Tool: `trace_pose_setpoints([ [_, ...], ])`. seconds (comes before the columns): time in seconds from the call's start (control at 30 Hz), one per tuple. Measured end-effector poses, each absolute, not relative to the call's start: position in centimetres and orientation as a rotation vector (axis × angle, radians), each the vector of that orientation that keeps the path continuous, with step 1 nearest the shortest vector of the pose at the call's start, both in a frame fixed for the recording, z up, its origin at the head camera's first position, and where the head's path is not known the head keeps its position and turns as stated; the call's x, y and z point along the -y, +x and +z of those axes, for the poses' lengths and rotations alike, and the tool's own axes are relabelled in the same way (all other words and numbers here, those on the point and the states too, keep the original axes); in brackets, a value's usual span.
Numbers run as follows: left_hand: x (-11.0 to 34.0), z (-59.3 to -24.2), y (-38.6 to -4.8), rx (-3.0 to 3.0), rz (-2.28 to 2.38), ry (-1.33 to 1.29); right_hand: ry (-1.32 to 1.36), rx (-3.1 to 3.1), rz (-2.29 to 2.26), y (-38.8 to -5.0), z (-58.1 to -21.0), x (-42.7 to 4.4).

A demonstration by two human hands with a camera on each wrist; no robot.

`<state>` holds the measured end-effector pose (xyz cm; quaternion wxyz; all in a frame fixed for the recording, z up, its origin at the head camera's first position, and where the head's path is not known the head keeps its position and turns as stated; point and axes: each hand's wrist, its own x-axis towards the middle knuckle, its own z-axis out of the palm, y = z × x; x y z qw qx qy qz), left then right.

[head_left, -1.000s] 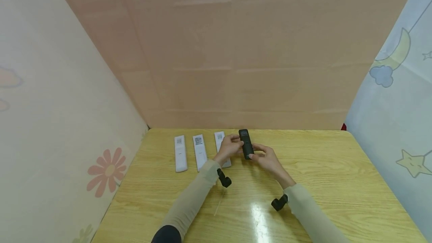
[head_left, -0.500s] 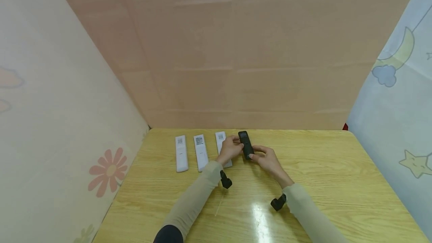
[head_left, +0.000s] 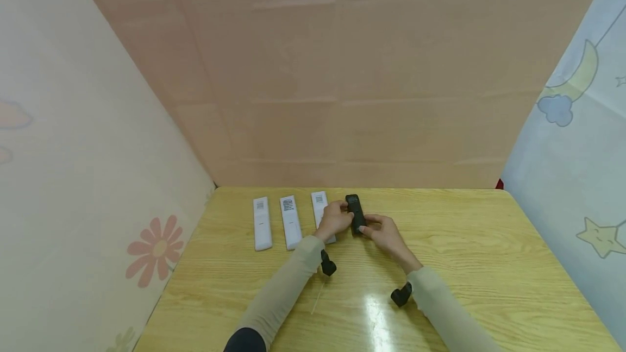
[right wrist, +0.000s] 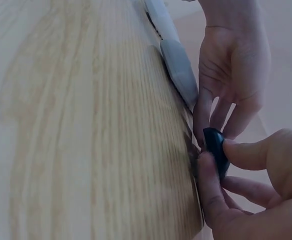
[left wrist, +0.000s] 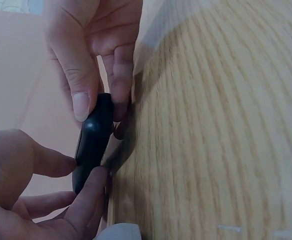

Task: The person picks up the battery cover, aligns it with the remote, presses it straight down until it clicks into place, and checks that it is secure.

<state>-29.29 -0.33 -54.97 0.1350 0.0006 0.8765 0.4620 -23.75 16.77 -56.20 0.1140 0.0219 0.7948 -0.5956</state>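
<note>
Both hands hold a black remote control [head_left: 355,213], its labelled back up, low over the table at the right end of a row of white remotes. On its left side, the left hand [head_left: 335,220] grips it between thumb and fingers. The right hand [head_left: 387,234] pinches its near right end. In the left wrist view the black remote [left wrist: 92,137] sits between both hands' fingertips, close to the wood. Whether its underside touches the table is hard to tell. The left hand partly covers the nearest white remote [head_left: 319,203].
Two more white remotes, the middle one [head_left: 291,227] and the leftmost one [head_left: 262,228], lie label up on the wooden table [head_left: 489,265]. A beige backdrop [head_left: 342,69] rises behind the far edge, with patterned sheets at both sides.
The black remote has come down slightly and toward the person, with both hands still on it. The white remotes stay in place.
</note>
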Motion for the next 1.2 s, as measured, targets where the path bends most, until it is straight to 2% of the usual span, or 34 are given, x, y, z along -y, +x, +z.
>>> trace_pose_setpoints([
  [0.87, 0.2, -54.2, -28.9, -2.401, 1.395, 0.031, -0.011, -2.46, -1.549, -24.0, -55.8, -17.3],
  [1.2, 0.9, -53.4, -28.6, -2.532, 1.215, 0.139, -0.021, -2.535, -1.485, -23.7, -55.1, -17.6],
])
